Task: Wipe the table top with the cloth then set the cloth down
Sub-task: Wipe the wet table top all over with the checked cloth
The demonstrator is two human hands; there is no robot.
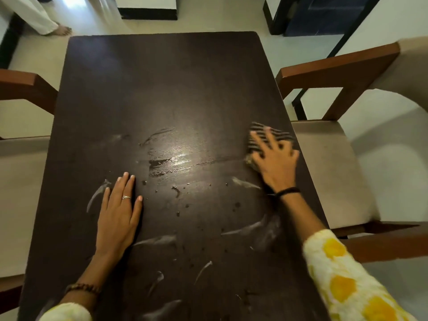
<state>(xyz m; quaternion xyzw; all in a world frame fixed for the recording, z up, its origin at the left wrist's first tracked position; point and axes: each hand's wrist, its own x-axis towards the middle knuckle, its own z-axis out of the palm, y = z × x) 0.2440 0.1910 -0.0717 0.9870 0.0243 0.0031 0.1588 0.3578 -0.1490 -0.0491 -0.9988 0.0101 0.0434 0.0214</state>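
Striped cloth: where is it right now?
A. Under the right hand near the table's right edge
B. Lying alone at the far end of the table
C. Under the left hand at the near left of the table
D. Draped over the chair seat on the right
A: the right hand presses the striped cloth onto the table by its right edge, while the left hand lies flat on bare wood.

Wooden armchairs (pixel 342 126) on a pale floor (pixel 208 25).

Our left hand (pixel 118 212) lies flat, palm down, fingers straight & together, near the table (pixel 162 77) front-left. Our right hand (pixel 275 163), arm stretched fwd, fingers spread, presses on the cloth (pixel 261 133) at the table's right edge.
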